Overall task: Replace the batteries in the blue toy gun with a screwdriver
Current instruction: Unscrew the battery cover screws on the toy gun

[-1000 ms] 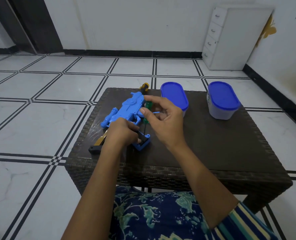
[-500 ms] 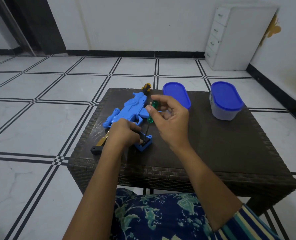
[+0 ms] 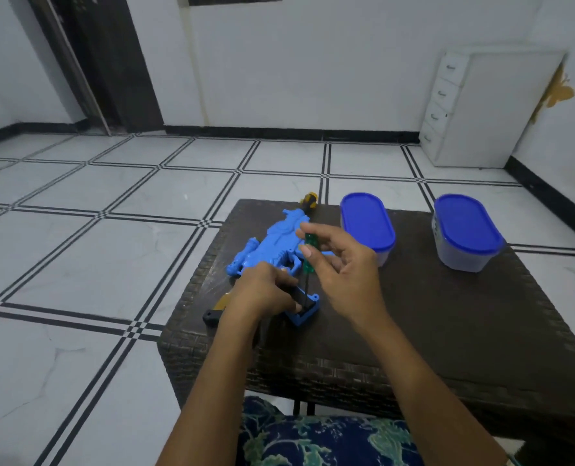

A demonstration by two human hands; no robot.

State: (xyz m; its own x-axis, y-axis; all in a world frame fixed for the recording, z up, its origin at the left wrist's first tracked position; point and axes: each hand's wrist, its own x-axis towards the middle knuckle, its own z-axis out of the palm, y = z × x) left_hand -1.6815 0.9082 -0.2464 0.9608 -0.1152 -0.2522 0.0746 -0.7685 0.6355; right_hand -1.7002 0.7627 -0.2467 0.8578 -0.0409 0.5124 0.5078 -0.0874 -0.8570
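The blue toy gun [image 3: 276, 245] lies on its side on the dark woven table [image 3: 430, 317], its grip pointing toward me. My left hand [image 3: 262, 294] presses down on the grip and holds it. My right hand [image 3: 343, 264] pinches the green handle of a screwdriver [image 3: 309, 252] between thumb and fingers. The screwdriver stands nearly upright, its dark shaft reaching down into the end of the grip [image 3: 304, 309]. The tip is hidden there.
A second screwdriver with a yellow and black handle [image 3: 309, 199] lies at the table's far edge behind the gun. A black and tan object [image 3: 217, 309] sits left of my left hand. Two blue-lidded containers [image 3: 368, 227] [image 3: 466, 230] stand at the back right.
The view has tilted up. My right fingers have shifted on the green handle, as in twisting it. My left hand has stayed on the grip.
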